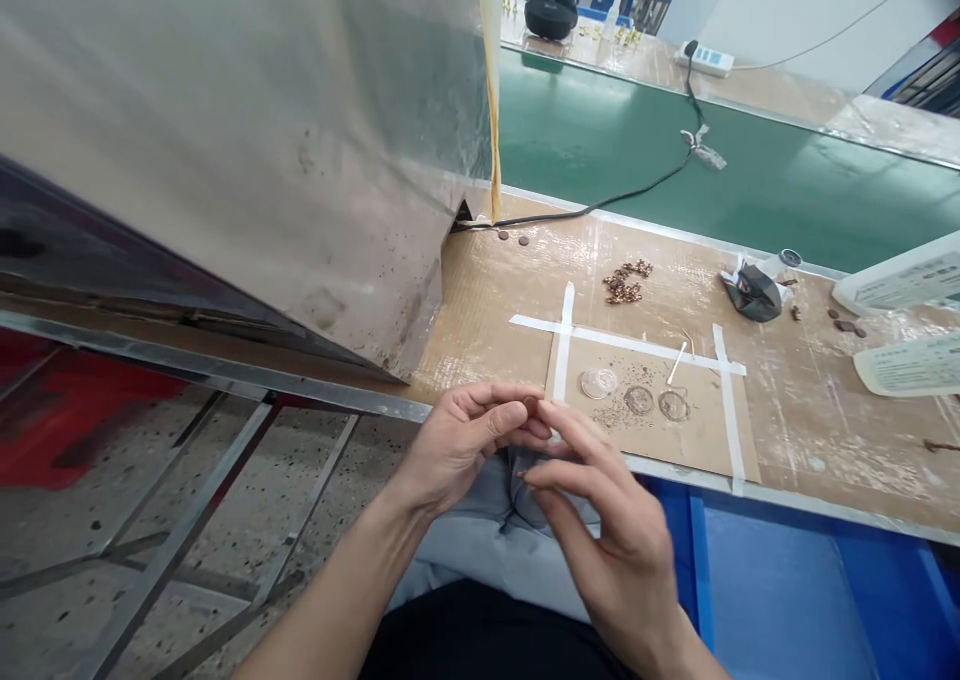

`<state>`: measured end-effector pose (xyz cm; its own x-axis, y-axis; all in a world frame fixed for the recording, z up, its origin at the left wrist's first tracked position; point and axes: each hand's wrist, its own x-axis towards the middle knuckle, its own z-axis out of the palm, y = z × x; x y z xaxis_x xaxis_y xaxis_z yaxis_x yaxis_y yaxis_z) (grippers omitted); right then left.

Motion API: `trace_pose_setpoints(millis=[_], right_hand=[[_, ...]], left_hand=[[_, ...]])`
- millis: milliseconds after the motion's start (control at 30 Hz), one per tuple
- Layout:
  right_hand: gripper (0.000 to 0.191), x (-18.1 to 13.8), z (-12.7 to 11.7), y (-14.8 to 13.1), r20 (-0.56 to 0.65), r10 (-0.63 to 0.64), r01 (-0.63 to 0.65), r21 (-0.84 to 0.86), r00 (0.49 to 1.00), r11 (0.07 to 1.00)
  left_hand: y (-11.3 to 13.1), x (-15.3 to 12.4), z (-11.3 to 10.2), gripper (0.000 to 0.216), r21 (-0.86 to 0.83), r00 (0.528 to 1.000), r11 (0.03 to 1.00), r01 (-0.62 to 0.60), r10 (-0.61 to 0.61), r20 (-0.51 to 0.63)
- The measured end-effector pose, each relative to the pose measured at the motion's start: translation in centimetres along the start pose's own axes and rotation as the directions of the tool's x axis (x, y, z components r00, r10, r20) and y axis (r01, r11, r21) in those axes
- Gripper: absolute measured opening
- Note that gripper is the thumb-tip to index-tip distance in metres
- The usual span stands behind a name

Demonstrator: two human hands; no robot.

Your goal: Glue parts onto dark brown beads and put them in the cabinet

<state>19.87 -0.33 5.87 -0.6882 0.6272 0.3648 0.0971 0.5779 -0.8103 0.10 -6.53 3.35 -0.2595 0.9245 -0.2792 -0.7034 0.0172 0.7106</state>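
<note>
My left hand (pixel 465 440) is held over my lap at the table's front edge, thumb and fingers closed on a small brown disc (pixel 531 403) that they mostly hide. Close beside it is my right hand (pixel 607 500), its upper fingertips meeting the left fingers. Between right thumb and index finger a tiny copper-coloured piece (pixel 523 475) is pinched; its kind is too small to make out. Just beyond the hands, on a taped cardboard sheet (pixel 697 445), lie a clear round dish (pixel 599 383), two brown-rimmed round pieces (pixel 640 400) and a cotton swab (pixel 677 363), among dark crumbs.
A big metal housing (pixel 300 140) stands to the left. Farther back are a pile of copper-coloured parts (pixel 628 282), a black pouch (pixel 754 292), loose brown discs (pixel 847 327) and two plastic bottles (pixel 911 365). A black cable (pixel 637 196) crosses the green belt (pixel 585 140).
</note>
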Motion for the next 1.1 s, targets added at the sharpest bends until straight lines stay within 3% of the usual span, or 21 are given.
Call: trace_pose_setpoints(millis=[133,233,500,633,767,1100], right_hand=[[0.012,0.2,-2.4,0.1,-0.127,0.207,-0.189,0.144,0.970,0.971],[0.006,0.4,-4.3,1.3,-0.186,0.276,-0.251,0.149,0.943,0.957],[0.028,2.0,-7.2,4.3,-0.385,0.387,-0.384,0.089,0.838,0.919],[0.023,3.6,-7.6,5.3,-0.370,0.267,-0.298,-0.027,0.889,0.954],[0.013,5.0,-7.7,6.7,-0.273,0.100,-0.152,-0.175,0.957,0.973],[0.014,6.4,-7.5,7.5,-0.067,-0.103,0.070,-0.382,0.992,0.921]], left_hand=[[-0.9,0.7,-0.7,0.029,-0.228,0.995,0.971,0.071,-0.053,0.086],[-1.3,1.2,-1.2,0.029,-0.316,0.992,0.945,0.087,-0.053,0.113],[-1.0,2.1,-1.6,0.031,-0.297,0.991,0.954,0.045,-0.006,0.134],[-1.1,2.8,-1.5,0.028,-0.262,0.992,0.965,-0.004,0.038,0.124],[-1.7,3.2,-1.2,0.020,-0.251,0.987,0.965,-0.072,0.106,0.122],[-2.1,3.3,-1.0,0.018,-0.248,0.979,0.965,-0.089,0.130,0.156]])
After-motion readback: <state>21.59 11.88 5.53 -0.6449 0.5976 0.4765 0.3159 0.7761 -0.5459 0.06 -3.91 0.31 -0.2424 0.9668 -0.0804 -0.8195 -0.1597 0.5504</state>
